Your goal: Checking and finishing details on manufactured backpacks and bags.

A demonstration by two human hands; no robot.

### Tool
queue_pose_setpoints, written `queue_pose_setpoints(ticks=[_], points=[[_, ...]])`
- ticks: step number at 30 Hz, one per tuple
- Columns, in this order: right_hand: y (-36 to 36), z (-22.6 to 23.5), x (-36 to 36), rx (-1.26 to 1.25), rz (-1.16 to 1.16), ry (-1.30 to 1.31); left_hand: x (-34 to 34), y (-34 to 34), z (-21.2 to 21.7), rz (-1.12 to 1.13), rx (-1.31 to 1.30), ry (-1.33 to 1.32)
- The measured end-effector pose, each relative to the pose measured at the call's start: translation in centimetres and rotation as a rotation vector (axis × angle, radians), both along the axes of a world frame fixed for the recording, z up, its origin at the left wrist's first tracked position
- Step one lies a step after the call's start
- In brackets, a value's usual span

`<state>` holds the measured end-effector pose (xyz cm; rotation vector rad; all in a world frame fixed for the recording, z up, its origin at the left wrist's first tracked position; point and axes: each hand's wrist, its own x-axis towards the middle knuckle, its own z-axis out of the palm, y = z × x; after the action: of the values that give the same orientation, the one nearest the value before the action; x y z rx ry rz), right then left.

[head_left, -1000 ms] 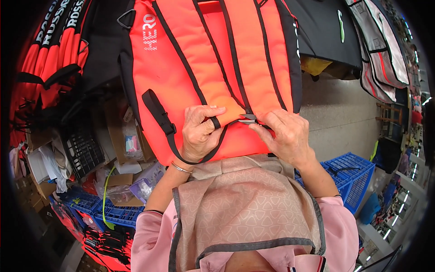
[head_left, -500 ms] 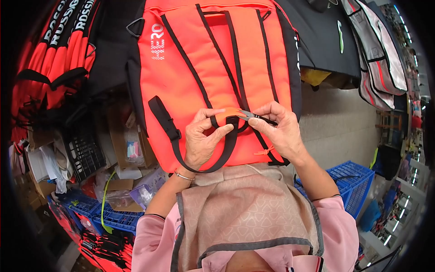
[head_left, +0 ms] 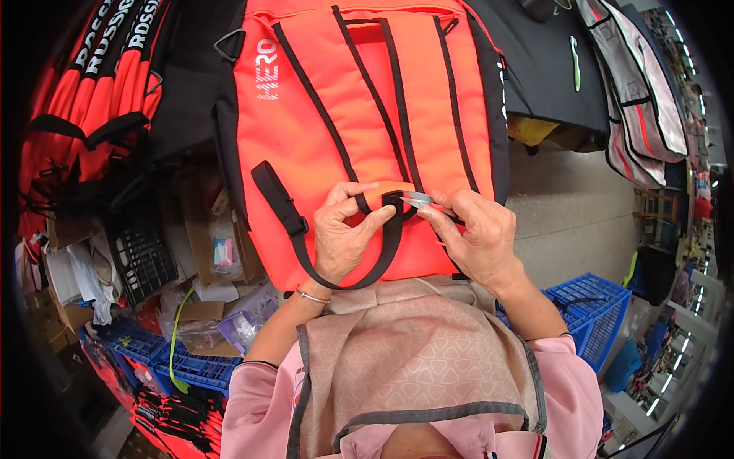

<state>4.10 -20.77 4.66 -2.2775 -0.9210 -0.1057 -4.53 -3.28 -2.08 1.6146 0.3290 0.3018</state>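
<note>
A bright orange-red backpack (head_left: 306,145) with black edging lies before me, its two shoulder straps (head_left: 434,99) facing up. My left hand (head_left: 344,229) pinches the lower end of one shoulder strap, where a black webbing strap (head_left: 388,249) joins it. From there the webbing loops down and round to a black buckle (head_left: 294,223) at the left. In my right hand (head_left: 478,233) is a small pair of thread snips (head_left: 417,199), closed in by thumb and fingers. The grey blades point left, right at the strap end. Whether they touch a thread is too small to tell.
A black table (head_left: 547,69) holds a green-handled tool (head_left: 575,65). Red and black straps (head_left: 115,92) hang at the far left. Blue crates (head_left: 592,306) stand at right and lower left, near a black basket (head_left: 141,256). Grey-white bags (head_left: 642,99) hang at far right.
My right hand has shifted slightly down and right and turned, so the snips' blades now show apart and lie lower at the strap end. My left hand keeps its pinch.
</note>
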Motion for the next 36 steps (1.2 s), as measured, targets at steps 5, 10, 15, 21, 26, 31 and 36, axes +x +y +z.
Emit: queue_pose_setpoints(ticks=[5, 10, 15, 21, 26, 31, 36], points=[[0.34, 0.27, 0.01, -0.034, 0.029, -0.088, 0.0, 0.06, 0.08, -0.024, -0.008, 0.01], [0.34, 0.01, 0.2, -0.056, 0.041, -0.118, 0.11, -0.04, 0.01, -0.005, 0.008, -0.02], [0.4, -0.09, 0.56, -0.035, 0.031, -0.149, 0.09, -0.08, -0.04, 0.01, 0.039, -0.006], [0.34, 0.24, 0.3, -0.088, 0.048, -0.099, 0.07, -0.03, 0.0, -0.003, -0.005, 0.019], [0.44, -0.42, 0.52, -0.069, 0.057, -0.2, 0.2, -0.03, 0.37, -0.002, 0.011, 0.039], [0.69, 0.15, 0.59, -0.162, 0.087, -0.313, 0.37, -0.16, 0.48, 0.015, 0.017, 0.031], [0.74, 0.24, 0.89, -0.178, 0.128, -0.413, 0.41, -0.18, 0.3, 0.035, 0.009, 0.031]])
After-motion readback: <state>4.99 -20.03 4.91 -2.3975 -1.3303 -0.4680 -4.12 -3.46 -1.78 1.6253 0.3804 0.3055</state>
